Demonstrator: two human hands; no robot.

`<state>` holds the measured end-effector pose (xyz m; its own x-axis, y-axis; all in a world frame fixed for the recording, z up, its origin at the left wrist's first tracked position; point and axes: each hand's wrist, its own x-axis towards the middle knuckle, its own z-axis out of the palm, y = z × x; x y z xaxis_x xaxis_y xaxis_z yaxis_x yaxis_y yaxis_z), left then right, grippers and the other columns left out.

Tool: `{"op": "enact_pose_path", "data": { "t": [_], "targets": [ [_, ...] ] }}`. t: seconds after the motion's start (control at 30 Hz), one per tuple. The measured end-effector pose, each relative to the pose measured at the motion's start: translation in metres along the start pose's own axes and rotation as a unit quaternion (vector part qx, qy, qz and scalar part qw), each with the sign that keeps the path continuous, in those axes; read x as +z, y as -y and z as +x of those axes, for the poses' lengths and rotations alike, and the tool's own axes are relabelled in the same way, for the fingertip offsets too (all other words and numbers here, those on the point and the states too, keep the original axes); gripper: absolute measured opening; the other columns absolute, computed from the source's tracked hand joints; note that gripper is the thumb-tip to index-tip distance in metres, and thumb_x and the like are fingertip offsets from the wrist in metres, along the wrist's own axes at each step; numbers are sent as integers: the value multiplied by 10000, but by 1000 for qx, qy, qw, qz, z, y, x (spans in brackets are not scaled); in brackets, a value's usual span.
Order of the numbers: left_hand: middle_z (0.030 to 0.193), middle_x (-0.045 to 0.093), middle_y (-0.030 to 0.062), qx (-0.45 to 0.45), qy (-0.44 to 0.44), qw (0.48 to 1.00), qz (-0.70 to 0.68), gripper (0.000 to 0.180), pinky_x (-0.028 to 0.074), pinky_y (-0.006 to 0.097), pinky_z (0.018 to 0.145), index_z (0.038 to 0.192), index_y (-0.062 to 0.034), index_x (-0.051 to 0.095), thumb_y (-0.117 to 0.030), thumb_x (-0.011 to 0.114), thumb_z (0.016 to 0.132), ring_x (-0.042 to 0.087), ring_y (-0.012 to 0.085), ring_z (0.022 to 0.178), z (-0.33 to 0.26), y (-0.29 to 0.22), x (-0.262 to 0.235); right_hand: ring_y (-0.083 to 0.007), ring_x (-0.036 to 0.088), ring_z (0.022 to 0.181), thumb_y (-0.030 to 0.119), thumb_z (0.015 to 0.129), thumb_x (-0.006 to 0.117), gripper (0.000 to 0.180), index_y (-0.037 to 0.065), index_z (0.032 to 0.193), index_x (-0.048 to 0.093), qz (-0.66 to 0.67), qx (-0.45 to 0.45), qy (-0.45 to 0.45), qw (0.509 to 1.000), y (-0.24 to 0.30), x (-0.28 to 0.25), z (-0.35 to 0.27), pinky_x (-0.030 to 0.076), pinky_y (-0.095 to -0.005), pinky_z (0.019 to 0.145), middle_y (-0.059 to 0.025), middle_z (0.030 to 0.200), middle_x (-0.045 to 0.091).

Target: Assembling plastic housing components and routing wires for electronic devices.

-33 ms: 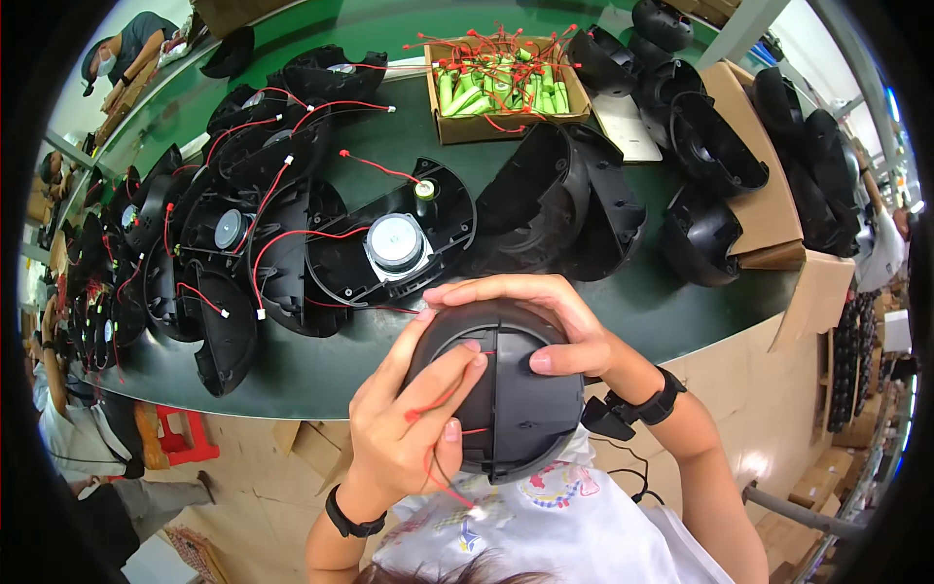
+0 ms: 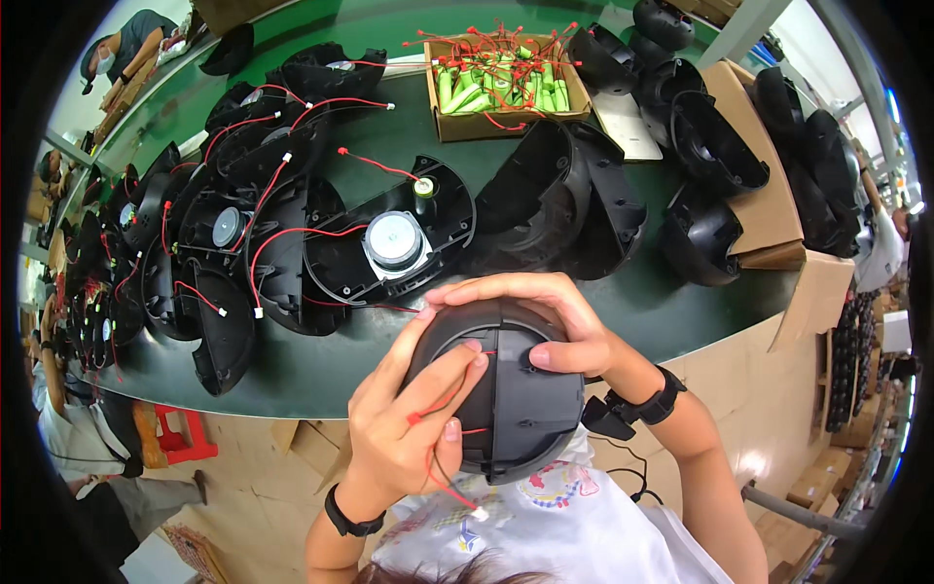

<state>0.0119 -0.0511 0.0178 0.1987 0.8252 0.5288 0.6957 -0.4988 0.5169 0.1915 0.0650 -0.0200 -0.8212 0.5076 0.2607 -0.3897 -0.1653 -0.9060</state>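
I hold a round black plastic housing [image 2: 533, 419] close to my body, its ribbed, split face toward me. My left hand [image 2: 404, 419] grips its left side, fingers bent over the face. Red wires with a red connector [image 2: 416, 418] and a white connector [image 2: 478, 513] pass between and below those fingers. My right hand [image 2: 555, 321] curls over the top and right edge, thumb pressed on the face. Just beyond lies an open black half shell [image 2: 331, 258] with a silver round speaker [image 2: 394, 240] and an upright green battery cell [image 2: 424, 185].
A cardboard box [image 2: 486, 128] of green battery cells with red leads stands at the back of the dark green table [image 2: 311, 375]. Wired black shells [image 2: 229, 331] crowd the left. More shells [image 2: 715, 146] and an open carton [image 2: 773, 219] are at the right. Co-workers [image 2: 136, 49] stand at left.
The wired shells at the left and centre sit very slightly further left. My hands and the housing keep the same pose.
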Motion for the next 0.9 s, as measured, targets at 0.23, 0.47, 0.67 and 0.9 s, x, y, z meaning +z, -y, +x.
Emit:
{"op": "enact_pose_path", "data": {
  "t": [0.23,0.47,0.67,0.9],
  "targets": [
    [1050,686,115,-10,6,999,-45,372,549,422,800,999,18,729,-153,436,847,605,443,1078,2,9,-4,-270,600,1161,39,712,615,611,-50,1307,504,-198,-9,-40,979,23,4,-9,431,-352,1017,-204,1241,610],
    [1018,691,120,-30,-4,1000,1,379,554,435,808,970,30,733,-152,430,831,607,464,1055,-2,2,-5,-362,591,1152,149,746,785,746,-21,1375,421,-273,106,-137,946,36,42,-22,451,-375,975,-240,1256,577],
    [1022,689,120,-23,13,999,19,386,559,432,793,970,22,735,-170,424,847,611,461,1046,-10,-1,-10,-345,613,1097,145,740,777,702,-20,1342,455,-308,100,-129,937,30,38,-12,468,-378,933,-223,1213,594],
    [1039,684,114,-47,-7,999,-2,391,562,430,790,990,8,736,-173,420,849,613,461,1038,-12,4,-10,-361,632,1031,136,756,737,581,-30,1258,497,-331,56,-119,934,22,39,-1,484,-379,898,-220,1143,617]
  ]
}}
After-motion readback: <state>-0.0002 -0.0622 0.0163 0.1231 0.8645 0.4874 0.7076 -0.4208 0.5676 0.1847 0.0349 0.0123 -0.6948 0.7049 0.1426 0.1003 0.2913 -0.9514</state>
